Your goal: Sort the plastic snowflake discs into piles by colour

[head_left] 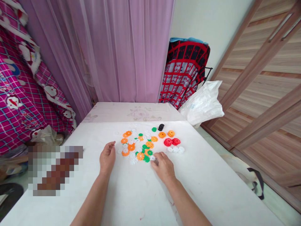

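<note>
A loose heap of small plastic snowflake discs (144, 145) in orange, white, green, red and black lies on the white table (131, 188). My left hand (107, 158) rests on the table just left of the heap, fingers curled loosely and apart, holding nothing. At the heap's near edge my right hand (163, 166) lies palm down, its fingertips pinched on a white disc (152, 158). Two red discs (171, 142) lie to the right, a black disc (161, 127) at the far side.
A white plastic bag (203, 103) sits at the table's far right corner. Behind it hangs a red patterned cloth (184, 73), beside pink curtains (117, 50). A pink patterned blanket (25, 94) is piled to the left. Wooden panels (263, 81) line the right wall.
</note>
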The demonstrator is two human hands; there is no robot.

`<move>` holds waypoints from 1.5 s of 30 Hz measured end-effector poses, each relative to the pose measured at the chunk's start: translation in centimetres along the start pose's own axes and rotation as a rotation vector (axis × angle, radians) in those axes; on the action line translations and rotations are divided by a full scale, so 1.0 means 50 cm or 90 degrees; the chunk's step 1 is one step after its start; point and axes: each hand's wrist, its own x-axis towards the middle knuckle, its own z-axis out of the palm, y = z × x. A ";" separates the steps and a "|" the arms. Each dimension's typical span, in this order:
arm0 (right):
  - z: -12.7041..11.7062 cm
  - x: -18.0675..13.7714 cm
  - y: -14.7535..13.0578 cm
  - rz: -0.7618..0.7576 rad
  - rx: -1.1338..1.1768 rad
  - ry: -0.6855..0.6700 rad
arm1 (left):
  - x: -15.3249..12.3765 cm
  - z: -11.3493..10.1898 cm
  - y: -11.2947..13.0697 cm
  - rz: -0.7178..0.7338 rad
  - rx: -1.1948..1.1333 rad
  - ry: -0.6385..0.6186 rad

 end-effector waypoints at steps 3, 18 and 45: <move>-0.011 0.000 0.015 0.063 -0.050 0.009 | -0.008 -0.005 -0.002 0.008 0.026 -0.015; -0.001 0.031 -0.005 -0.123 0.025 0.065 | -0.046 -0.009 0.023 0.059 0.128 -0.066; -0.035 0.233 -0.009 0.069 -0.048 0.076 | -0.048 -0.013 0.024 0.011 0.098 -0.100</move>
